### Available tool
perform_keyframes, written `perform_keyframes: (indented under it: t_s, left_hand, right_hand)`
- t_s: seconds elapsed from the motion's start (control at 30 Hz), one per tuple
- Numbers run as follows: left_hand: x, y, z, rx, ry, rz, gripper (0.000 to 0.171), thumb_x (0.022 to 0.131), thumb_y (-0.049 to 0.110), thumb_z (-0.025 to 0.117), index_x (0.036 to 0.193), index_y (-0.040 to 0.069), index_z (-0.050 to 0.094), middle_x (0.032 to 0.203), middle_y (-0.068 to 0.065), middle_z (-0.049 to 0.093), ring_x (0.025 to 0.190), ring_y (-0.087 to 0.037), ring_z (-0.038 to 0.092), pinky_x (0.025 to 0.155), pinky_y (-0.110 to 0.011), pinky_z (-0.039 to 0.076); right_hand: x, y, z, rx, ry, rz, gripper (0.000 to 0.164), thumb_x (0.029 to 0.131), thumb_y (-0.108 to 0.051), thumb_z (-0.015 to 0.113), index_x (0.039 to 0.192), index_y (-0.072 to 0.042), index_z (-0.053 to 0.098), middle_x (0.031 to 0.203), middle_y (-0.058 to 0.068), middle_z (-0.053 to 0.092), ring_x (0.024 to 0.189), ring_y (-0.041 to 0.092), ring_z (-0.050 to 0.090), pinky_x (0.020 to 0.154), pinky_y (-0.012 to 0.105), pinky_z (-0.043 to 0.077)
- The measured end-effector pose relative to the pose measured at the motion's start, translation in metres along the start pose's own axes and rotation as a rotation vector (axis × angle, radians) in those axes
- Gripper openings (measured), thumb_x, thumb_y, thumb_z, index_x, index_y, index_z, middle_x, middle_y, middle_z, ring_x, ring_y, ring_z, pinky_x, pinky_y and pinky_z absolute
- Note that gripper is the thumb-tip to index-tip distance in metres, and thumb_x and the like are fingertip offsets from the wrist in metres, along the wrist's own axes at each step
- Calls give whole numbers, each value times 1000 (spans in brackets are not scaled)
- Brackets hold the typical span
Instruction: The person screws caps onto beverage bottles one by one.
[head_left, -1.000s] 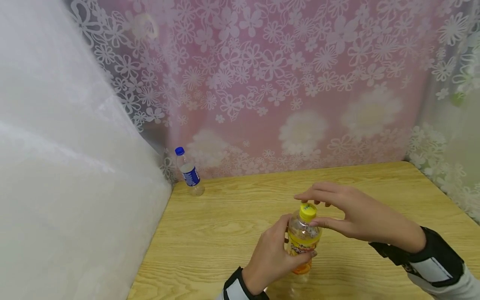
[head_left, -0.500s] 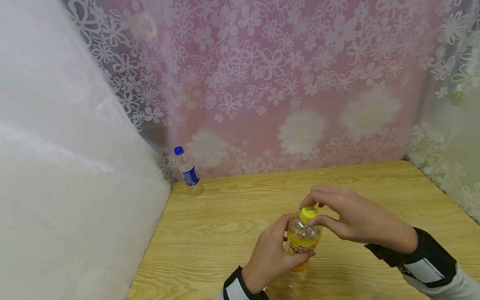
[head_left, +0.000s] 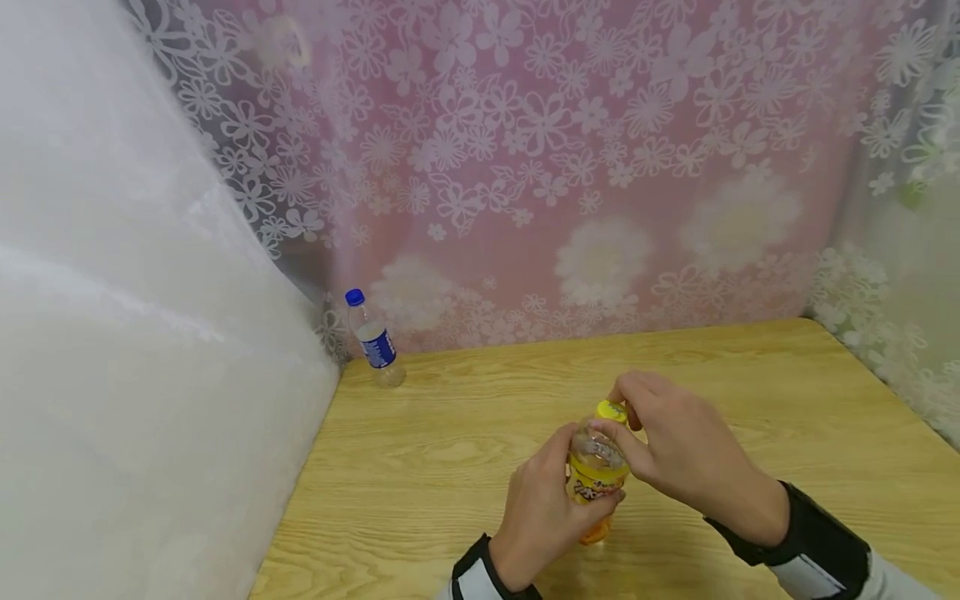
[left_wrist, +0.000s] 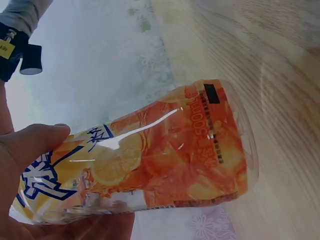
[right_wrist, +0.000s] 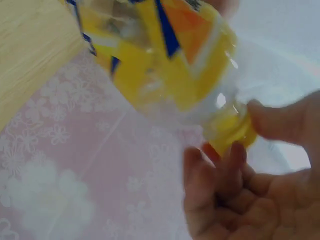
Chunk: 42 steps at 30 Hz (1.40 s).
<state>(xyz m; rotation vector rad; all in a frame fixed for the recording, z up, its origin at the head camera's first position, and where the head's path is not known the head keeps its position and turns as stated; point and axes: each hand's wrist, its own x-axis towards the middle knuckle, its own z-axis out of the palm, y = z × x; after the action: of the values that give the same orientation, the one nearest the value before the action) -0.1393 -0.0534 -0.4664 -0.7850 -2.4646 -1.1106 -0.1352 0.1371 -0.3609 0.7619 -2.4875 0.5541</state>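
Observation:
A clear plastic drink bottle (head_left: 597,478) with a yellow and orange label is near the front of the table. My left hand (head_left: 538,508) grips it round the body, thumb across the label (left_wrist: 165,150). At the top, my right hand (head_left: 684,443) pinches the yellow cap (head_left: 611,410) between thumb and fingers. Seen from the right wrist, the thumb lies on one side of the cap (right_wrist: 231,131) and curled fingers on the other. The cap sits on the bottle's neck. Whether the base touches the table, I cannot tell.
Another clear bottle (head_left: 377,342) with a blue cap and blue label stands at the table's far left corner. A pink flowered curtain (head_left: 480,167) hangs behind the wooden table (head_left: 420,467). White sheeting (head_left: 150,333) borders the left side.
My right hand has closed its fingers on the yellow cap and its wrist has swung to the left and down. The bottle has shifted slightly left, with my left hand still gripping it.

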Motion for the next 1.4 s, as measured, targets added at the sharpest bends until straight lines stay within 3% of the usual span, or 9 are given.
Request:
perform_keyframes:
  t_s: [0.13,0.27,0.5,0.67,0.87,1.0,1.13,1.27,1.4]
  left_hand:
    - [1,-1,-4,-71,-55,-10,71,84,46,82,142,27,45,117,9,66,96,4,62,68,-10,50]
    - [3,-3,-9,-157,-118,-5,73,85,47,80,145,32,41,121,10,65,102,0,65,70,-12,52]
    - [2,-4,-12,-200,-131,-6,72,85,46,81,144,35,42,121,13,64,105,0,64,73,-17,54]
    - [1,-4,-9,-192,-98,-8,70,84,44,82,142,33,45,120,12,65,104,-1,64,72,-17,55]
    - [0,-2,-6,-157,-58,-10,70,83,44,84,141,30,47,117,10,67,99,0,65,67,-13,54]
    - [1,1,-4,-121,-36,-42,69,82,46,84,139,27,50,113,11,68,93,4,64,64,-9,51]
    - [1,3,-2,-26,24,-54,65,80,47,85,133,24,55,106,13,68,86,6,61,61,-7,47]
    - [2,4,2,38,92,-26,64,79,46,86,131,23,56,104,12,68,80,7,60,59,-6,44]
    - [4,4,3,-43,65,-21,67,81,45,85,136,25,52,111,11,68,88,3,65,63,-9,50]
  right_hand:
    - [6,8,-10,146,-171,19,22,92,-35,76,104,-24,60,89,-13,55,67,1,45,55,22,40]
    - [10,23,-19,314,-245,-152,36,97,-22,71,130,-29,60,117,-11,62,92,3,57,69,24,52]
    - [13,29,-19,356,-170,-388,54,88,1,75,132,-26,63,119,-11,62,103,5,60,79,22,52]
    - [13,28,-11,318,-83,-437,32,91,-8,74,120,-18,67,106,-11,60,88,2,54,71,15,43]
    - [10,24,-7,213,-32,-398,24,102,-33,53,113,-16,67,96,-13,52,80,-1,43,67,12,37]
    - [6,18,-2,149,6,-310,15,95,-18,70,109,-13,67,95,-11,52,78,-1,43,65,15,42]
    - [1,8,5,70,73,-205,30,81,-5,83,106,-9,67,93,-5,55,78,3,45,63,21,45]
    - [-1,1,9,10,116,-115,31,81,-10,85,106,-7,67,93,-2,57,81,8,48,65,27,47]
    - [2,5,2,109,72,-109,31,84,-13,83,111,-14,68,97,-7,58,82,6,50,66,26,49]
